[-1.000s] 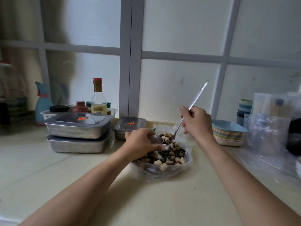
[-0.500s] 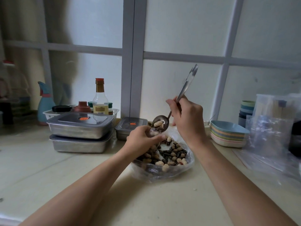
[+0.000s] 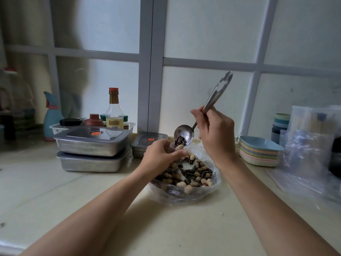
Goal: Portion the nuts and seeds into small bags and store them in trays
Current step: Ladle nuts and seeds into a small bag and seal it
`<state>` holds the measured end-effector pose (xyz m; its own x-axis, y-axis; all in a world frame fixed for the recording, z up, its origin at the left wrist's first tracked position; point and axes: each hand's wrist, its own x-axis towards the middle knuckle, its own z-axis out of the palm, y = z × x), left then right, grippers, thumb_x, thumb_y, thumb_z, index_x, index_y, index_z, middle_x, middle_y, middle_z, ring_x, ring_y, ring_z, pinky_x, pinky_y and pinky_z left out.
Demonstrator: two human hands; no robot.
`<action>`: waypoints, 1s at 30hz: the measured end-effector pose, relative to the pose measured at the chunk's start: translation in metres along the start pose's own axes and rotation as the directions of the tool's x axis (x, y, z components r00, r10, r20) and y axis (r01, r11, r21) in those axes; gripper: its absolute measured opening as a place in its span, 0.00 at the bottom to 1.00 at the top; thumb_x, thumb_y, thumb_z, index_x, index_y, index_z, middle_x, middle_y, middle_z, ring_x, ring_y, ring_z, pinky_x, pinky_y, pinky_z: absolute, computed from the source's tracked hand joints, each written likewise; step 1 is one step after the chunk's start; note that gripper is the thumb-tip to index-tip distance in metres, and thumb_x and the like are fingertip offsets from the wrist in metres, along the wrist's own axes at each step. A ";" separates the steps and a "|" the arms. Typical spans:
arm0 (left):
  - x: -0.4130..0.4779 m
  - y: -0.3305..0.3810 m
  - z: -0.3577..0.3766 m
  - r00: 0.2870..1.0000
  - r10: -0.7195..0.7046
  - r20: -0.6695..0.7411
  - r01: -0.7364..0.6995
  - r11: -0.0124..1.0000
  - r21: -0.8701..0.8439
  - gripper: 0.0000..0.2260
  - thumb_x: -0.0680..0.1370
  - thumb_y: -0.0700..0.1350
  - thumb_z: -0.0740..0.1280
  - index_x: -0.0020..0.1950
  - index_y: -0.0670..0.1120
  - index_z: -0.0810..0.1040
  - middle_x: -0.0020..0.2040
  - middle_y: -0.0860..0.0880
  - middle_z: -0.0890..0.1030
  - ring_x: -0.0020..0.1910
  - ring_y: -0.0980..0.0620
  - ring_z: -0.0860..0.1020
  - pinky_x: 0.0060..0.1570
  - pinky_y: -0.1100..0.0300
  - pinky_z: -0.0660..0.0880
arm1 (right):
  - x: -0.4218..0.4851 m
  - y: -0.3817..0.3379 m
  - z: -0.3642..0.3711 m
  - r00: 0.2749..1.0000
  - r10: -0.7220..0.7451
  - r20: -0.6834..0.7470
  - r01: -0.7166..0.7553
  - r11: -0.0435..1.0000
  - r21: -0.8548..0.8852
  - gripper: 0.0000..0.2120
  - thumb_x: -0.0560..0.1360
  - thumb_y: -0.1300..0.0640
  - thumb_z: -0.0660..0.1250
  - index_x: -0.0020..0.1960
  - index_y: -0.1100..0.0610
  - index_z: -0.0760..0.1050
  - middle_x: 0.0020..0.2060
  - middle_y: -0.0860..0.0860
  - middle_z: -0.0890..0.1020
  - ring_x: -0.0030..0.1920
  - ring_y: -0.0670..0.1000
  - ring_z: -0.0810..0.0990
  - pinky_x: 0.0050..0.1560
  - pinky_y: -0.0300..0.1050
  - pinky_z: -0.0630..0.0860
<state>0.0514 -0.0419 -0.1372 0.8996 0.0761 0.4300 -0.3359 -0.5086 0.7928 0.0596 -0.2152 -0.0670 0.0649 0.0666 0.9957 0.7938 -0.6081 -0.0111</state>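
A large clear plastic bag (image 3: 212,189) lies open on the counter, holding peanuts and striped sunflower seeds (image 3: 191,172). My left hand (image 3: 160,156) grips a small clear bag (image 3: 172,147) just above the pile; most of that bag is hidden by my fingers. My right hand (image 3: 215,135) holds the handle of a metal spoon (image 3: 184,134). The spoon's bowl is tipped toward the small bag's mouth, and seeds and a peanut slide from it. Two stacked lidded metal trays (image 3: 92,150) stand at the left, with a smaller lidded metal tray (image 3: 147,143) behind my left hand.
Behind the trays a white bin (image 3: 57,128) holds a bottle (image 3: 114,109) and jars. A blue spray bottle (image 3: 52,115) stands far left. Stacked pastel dishes (image 3: 258,152), cups (image 3: 280,122) and clear plastic bags (image 3: 310,156) fill the right. The frosted window is right behind the counter.
The spoon rose out of the nut pile with a load and has tipped at the small bag in my left hand. My left hand stayed above the pile.
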 end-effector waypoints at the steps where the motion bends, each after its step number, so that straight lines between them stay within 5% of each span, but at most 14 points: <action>1: 0.000 0.000 0.000 1.000 0.000 -0.003 0.000 1.000 -0.009 0.26 0.65 0.68 0.77 0.53 0.50 0.81 0.41 0.54 0.86 0.41 0.56 0.84 0.46 0.53 0.82 | 0.000 0.000 0.000 1.000 -0.006 0.000 0.006 1.000 0.002 0.12 0.82 0.56 0.68 0.45 0.64 0.79 0.35 0.43 0.73 0.31 0.44 0.71 0.36 0.24 0.64; 12: -0.006 0.005 -0.004 1.000 0.015 0.011 -0.014 0.999 -0.040 0.28 0.64 0.67 0.77 0.56 0.53 0.79 0.47 0.53 0.86 0.46 0.54 0.85 0.50 0.51 0.83 | -0.002 0.000 0.000 0.998 -0.029 0.064 0.024 0.996 0.081 0.14 0.82 0.53 0.67 0.46 0.64 0.79 0.31 0.49 0.79 0.28 0.49 0.77 0.33 0.36 0.72; 15: -0.005 0.005 -0.004 1.000 -0.001 0.007 0.001 0.998 -0.057 0.33 0.60 0.72 0.75 0.55 0.52 0.80 0.46 0.51 0.86 0.45 0.51 0.85 0.50 0.45 0.83 | -0.002 0.003 -0.002 0.999 0.009 0.041 -0.013 0.996 0.093 0.14 0.83 0.53 0.66 0.47 0.64 0.80 0.32 0.45 0.77 0.28 0.46 0.78 0.33 0.29 0.71; 21: -0.005 0.004 -0.003 0.999 -0.027 -0.020 0.026 0.998 -0.056 0.18 0.76 0.58 0.74 0.57 0.49 0.78 0.50 0.55 0.84 0.50 0.57 0.82 0.51 0.57 0.80 | -0.007 0.013 -0.005 0.989 0.148 0.014 -0.149 0.988 0.048 0.15 0.84 0.51 0.64 0.48 0.62 0.79 0.32 0.48 0.80 0.28 0.46 0.80 0.30 0.33 0.72; 27: -0.003 0.007 -0.009 0.987 -0.090 -0.134 0.076 0.992 -0.105 0.15 0.82 0.58 0.65 0.57 0.47 0.73 0.51 0.50 0.80 0.50 0.52 0.81 0.54 0.47 0.81 | -0.014 0.028 -0.009 0.813 0.555 0.176 -0.560 0.828 -0.029 0.19 0.85 0.49 0.62 0.44 0.63 0.77 0.29 0.54 0.81 0.21 0.45 0.79 0.28 0.39 0.76; 30: -0.004 0.013 -0.013 0.968 -0.101 -0.230 0.071 0.988 -0.134 0.15 0.83 0.57 0.64 0.57 0.46 0.72 0.49 0.48 0.80 0.46 0.49 0.82 0.48 0.45 0.83 | -0.021 0.027 -0.013 0.762 0.546 0.347 -0.555 0.827 -0.082 0.18 0.85 0.49 0.62 0.44 0.61 0.78 0.29 0.54 0.81 0.21 0.46 0.79 0.28 0.44 0.79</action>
<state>0.0402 -0.0379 -0.1227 0.8406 0.3219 0.4357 -0.3055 -0.3825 0.8720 0.0721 -0.2429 -0.0870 0.6929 -0.0071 0.7210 0.5709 -0.6053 -0.5547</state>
